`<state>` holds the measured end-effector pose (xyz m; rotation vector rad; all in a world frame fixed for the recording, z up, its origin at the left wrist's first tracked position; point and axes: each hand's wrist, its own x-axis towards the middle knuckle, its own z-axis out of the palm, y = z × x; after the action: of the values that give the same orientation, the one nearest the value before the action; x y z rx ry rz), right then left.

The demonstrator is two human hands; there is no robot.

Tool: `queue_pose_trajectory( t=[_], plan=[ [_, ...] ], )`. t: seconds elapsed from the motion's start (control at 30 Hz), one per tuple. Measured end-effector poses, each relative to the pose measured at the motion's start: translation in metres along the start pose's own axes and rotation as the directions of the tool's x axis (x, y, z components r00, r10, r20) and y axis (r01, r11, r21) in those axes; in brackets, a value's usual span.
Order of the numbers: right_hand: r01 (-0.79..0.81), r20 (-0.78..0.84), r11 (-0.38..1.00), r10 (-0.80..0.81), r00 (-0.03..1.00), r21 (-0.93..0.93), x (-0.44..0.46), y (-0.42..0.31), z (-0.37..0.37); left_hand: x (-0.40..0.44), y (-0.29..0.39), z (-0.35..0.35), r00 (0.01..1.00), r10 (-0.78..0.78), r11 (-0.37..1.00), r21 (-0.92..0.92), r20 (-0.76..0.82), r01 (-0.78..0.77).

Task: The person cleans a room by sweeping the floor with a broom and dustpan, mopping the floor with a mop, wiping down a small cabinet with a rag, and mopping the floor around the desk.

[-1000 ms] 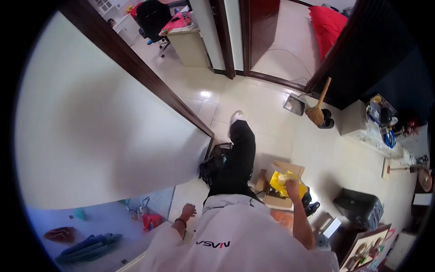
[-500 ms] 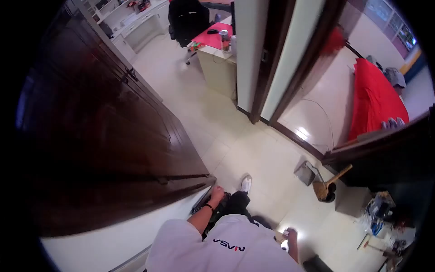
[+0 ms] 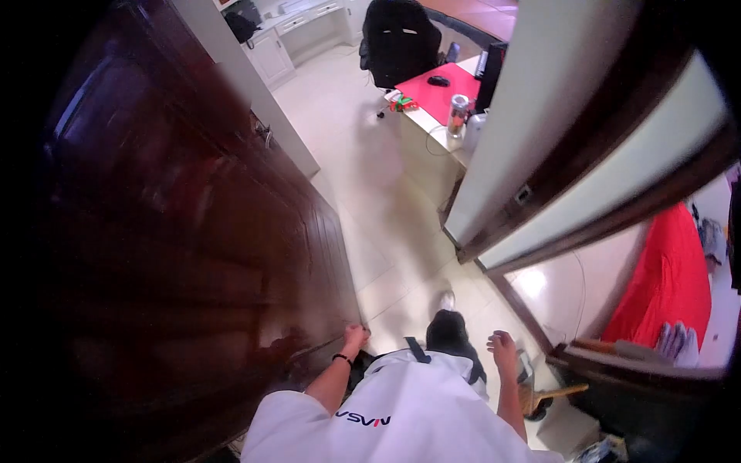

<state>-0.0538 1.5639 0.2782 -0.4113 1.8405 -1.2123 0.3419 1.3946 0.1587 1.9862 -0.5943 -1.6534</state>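
My left hand (image 3: 356, 337), with a dark band on the wrist, is low at my side beside the edge of the brown wooden door (image 3: 208, 231). Its fingers are curled; a dark item shows just below, and what they hold, if anything, is hidden. On the other side my right hand (image 3: 502, 343) hangs in front of my hip, fingers loosely bent and apart, with nothing visible in it. A dark strap end (image 3: 417, 349) lies at the front of my white shirt (image 3: 394, 393).
Ahead is a desk with a red cover (image 3: 428, 85), a jar (image 3: 458, 114) and a mouse (image 3: 438, 80). A black chair (image 3: 399, 42) stands behind it. To the right are a door frame (image 3: 532, 185), a red cloth (image 3: 668, 282), a broom (image 3: 559, 392) and a box (image 3: 567, 428).
I have moved forward along the door, and the desk looks nearer. My right hand has swung forward and up; my left hand stays near the door edge.
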Motion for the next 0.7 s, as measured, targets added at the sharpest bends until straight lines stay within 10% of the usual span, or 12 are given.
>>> queue_pose_trajectory(
  t=[0.2,0.4,0.5,0.7],
  plan=[
    [-0.036,0.280,0.999,0.040,0.959,-0.019,0.141,-0.086,0.086,0.045,0.075,0.006,0.982,-0.028,0.986,0.157,-0.189,0.058],
    [-0.003,0.580,0.992,0.075,0.811,-0.125,0.245,-0.189,0.207,0.083,0.248,-0.025,0.954,-0.035,0.929,-0.362,-0.296,-0.078],
    [0.033,0.664,0.982,0.101,0.741,-0.186,0.288,-0.236,0.267,0.115,0.289,-0.051,0.926,-0.302,0.643,-0.765,-0.227,0.022],
    [0.032,0.673,0.980,0.111,0.731,-0.196,0.389,-0.289,0.378,0.157,0.291,-0.051,0.852,-0.426,0.372,-0.918,-0.304,-0.141]
  ],
)
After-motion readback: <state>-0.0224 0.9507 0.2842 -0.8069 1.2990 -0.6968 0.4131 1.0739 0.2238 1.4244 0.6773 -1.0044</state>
